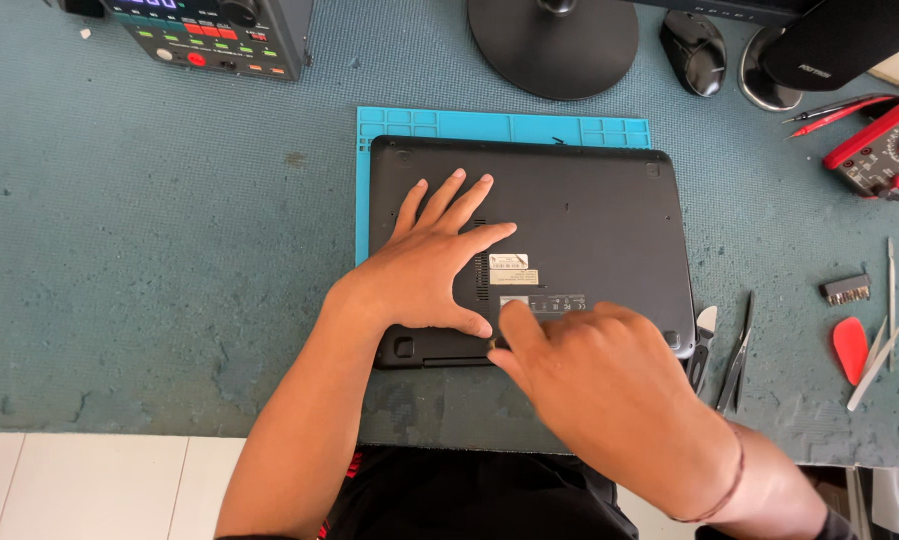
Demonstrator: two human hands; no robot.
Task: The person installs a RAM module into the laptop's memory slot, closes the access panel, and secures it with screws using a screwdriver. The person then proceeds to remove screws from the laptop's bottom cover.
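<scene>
Nearest, right hand over the front edge of the black laptop, index finger stretched onto a label on its underside, grip loose, clamped on nothing. Left hand pressed flat on the laptop's base, fingers spread apart. Laptop upside down on a blue mat, mid-table. Right: tweezers, red pick. Farthest: monitor stand, mouse.

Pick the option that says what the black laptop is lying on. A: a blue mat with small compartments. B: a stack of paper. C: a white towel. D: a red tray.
A: the laptop lies bottom-up on a blue mat, whose compartment edge shows past its far and left sides, while the left hand rests flat on it.
</scene>
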